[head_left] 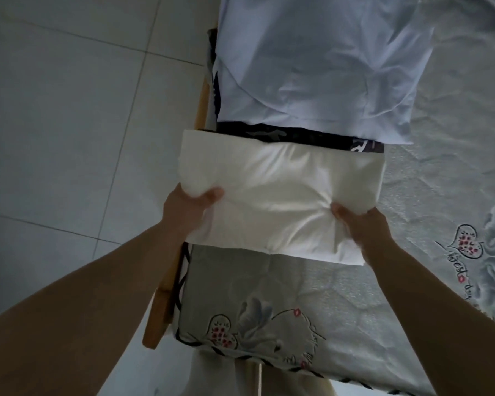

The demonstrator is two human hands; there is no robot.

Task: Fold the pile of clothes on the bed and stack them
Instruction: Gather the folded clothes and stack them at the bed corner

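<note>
Left hand (189, 205) | right hand (363, 227) | thumbs pinch folded white garment (280, 195), other fingers hidden beneath | bed (412, 295)

My left hand (193, 205) and right hand (360, 227) each grip an end of a folded, cream-white rectangular cloth garment (280, 195), thumbs on top, fingers underneath. The garment sits over the edge of the bed, above the pale grey floral-print bedsheet (429, 224). Beyond it lie a dark patterned garment (292, 135) and, on top of that, a light blue folded shirt (320, 67).
</note>
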